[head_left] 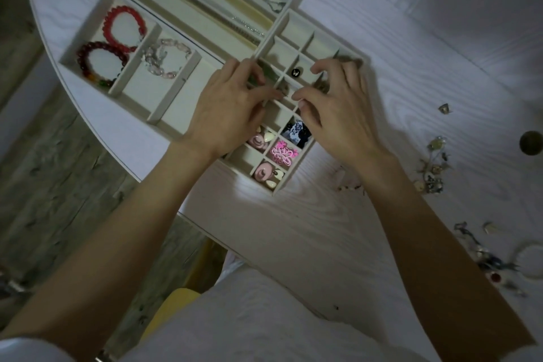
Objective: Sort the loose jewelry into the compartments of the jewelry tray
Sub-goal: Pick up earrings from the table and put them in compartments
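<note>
3 bracelets (125, 29), 2 hands (232, 109), 1 tray (164, 114)

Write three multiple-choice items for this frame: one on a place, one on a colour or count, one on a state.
1. Where does the still unsorted jewelry lie?
A. On the table to the person's right of the tray
B. On the floor
C. In the person's lap

2. How many bead bracelets lie in the tray's far-left compartment?
A. None
B. Two
C. Five

3. What are the hands doing?
A. Resting flat on the table
B. Lifting the tray
C. Working with curled fingers over the small square compartments

Key: 1 A, the loose jewelry is scattered on the table. 2 B, a bright red bracelet and a dark red bracelet. 3 C, left hand and right hand meet above the jewelry tray.
</note>
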Action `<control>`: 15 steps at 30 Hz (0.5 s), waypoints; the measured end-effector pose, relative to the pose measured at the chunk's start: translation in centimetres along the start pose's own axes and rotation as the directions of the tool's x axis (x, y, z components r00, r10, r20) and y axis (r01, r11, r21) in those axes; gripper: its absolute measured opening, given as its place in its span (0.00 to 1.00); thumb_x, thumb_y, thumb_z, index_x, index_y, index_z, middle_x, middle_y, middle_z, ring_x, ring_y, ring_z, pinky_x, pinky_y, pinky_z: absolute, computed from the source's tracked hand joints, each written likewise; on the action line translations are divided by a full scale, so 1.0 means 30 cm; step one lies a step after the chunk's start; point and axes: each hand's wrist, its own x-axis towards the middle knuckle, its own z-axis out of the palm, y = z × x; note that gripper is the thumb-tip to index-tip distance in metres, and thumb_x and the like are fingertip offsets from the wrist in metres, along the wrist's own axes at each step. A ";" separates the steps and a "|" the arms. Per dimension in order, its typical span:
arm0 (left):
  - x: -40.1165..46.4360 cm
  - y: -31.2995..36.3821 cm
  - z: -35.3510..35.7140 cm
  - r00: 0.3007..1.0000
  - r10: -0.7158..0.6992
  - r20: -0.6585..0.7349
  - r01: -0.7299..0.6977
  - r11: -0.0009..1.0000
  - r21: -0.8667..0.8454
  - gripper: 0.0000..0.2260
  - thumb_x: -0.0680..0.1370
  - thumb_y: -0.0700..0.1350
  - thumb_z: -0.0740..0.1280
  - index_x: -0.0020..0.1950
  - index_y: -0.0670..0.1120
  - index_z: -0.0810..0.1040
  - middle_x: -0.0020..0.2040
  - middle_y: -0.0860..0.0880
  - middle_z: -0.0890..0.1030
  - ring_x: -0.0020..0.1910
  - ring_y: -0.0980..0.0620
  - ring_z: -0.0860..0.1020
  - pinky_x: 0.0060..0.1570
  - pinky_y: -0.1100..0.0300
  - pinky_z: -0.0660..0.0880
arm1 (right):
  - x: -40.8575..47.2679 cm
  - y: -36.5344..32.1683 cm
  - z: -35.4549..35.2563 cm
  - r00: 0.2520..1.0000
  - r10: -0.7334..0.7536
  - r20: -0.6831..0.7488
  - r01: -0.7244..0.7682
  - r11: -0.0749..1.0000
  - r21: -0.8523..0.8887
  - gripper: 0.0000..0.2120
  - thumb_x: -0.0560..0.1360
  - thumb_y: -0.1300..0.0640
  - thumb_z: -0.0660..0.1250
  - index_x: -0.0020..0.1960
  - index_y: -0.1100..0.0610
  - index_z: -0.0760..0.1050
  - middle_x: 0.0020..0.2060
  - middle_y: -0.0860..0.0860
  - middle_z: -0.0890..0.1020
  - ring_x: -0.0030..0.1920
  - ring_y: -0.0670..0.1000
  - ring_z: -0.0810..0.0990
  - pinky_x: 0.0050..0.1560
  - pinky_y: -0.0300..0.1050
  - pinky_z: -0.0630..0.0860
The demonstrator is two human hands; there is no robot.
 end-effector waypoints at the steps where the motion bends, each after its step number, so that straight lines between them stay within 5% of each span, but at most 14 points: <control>1: 0.001 0.002 0.000 1.000 -0.005 -0.003 0.005 1.000 -0.007 0.12 0.77 0.44 0.63 0.57 0.49 0.81 0.52 0.44 0.76 0.49 0.42 0.72 0.43 0.52 0.71 | 0.001 -0.003 0.003 1.000 0.010 0.000 -0.010 1.000 0.027 0.08 0.75 0.56 0.65 0.49 0.55 0.81 0.58 0.57 0.74 0.60 0.56 0.67 0.58 0.49 0.65; 6: -0.029 0.057 -0.013 0.992 -0.100 -0.075 0.095 0.993 -0.074 0.12 0.76 0.47 0.62 0.56 0.47 0.81 0.51 0.43 0.77 0.48 0.44 0.72 0.45 0.57 0.66 | -0.045 -0.013 -0.085 0.975 0.210 -0.069 -0.172 0.917 0.361 0.09 0.75 0.58 0.66 0.53 0.56 0.80 0.56 0.55 0.75 0.58 0.53 0.70 0.58 0.39 0.67; 10: -0.098 0.178 -0.002 0.986 -0.147 -0.083 0.132 0.978 -0.161 0.16 0.76 0.55 0.65 0.57 0.47 0.80 0.50 0.46 0.79 0.46 0.46 0.73 0.45 0.59 0.65 | -0.240 0.038 -0.183 0.939 0.322 -0.125 -0.284 0.926 0.247 0.09 0.75 0.59 0.64 0.53 0.56 0.80 0.49 0.53 0.80 0.53 0.57 0.76 0.55 0.45 0.67; 15: -0.152 0.363 0.060 0.996 -0.024 -0.088 0.007 0.981 -0.195 0.12 0.75 0.49 0.68 0.56 0.45 0.81 0.48 0.46 0.79 0.46 0.45 0.74 0.44 0.54 0.70 | -0.454 0.075 -0.162 0.934 0.351 -0.061 -0.344 0.933 0.105 0.08 0.73 0.59 0.65 0.51 0.58 0.80 0.45 0.54 0.82 0.46 0.57 0.78 0.58 0.53 0.68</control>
